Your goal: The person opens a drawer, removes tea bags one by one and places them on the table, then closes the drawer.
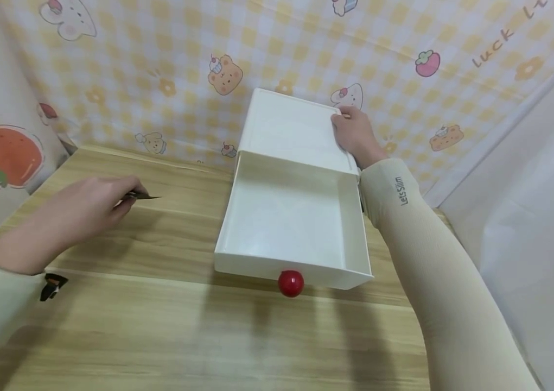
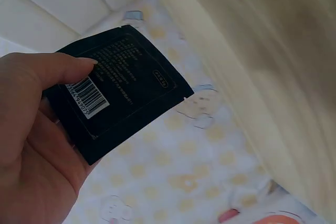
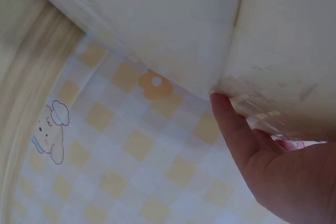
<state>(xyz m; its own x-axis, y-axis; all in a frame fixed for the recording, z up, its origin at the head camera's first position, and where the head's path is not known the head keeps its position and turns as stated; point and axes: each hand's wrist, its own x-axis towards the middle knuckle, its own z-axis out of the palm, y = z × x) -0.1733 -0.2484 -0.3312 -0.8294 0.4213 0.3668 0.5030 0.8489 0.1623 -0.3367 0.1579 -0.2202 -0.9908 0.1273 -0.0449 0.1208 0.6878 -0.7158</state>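
Note:
My left hand (image 1: 96,203) is above the left part of the table, pinching a flat dark sachet (image 2: 131,90) between thumb and fingers. The left wrist view shows fine print and a white barcode on the sachet. A white drawer box (image 1: 291,127) stands at the centre back, its drawer (image 1: 281,228) pulled out and bare inside. The drawer front carries a round red knob (image 1: 291,283). My right hand (image 1: 355,133) grips the far right corner of the box's top. In the right wrist view its fingers (image 3: 236,129) lie at the box's edge, partly hidden.
The wooden table (image 1: 159,326) extends in front of the drawer and to its left. A yellow-and-white checked curtain (image 1: 184,70) with cartoon prints hangs close behind the box. Pale side curtains (image 1: 540,217) enclose the table.

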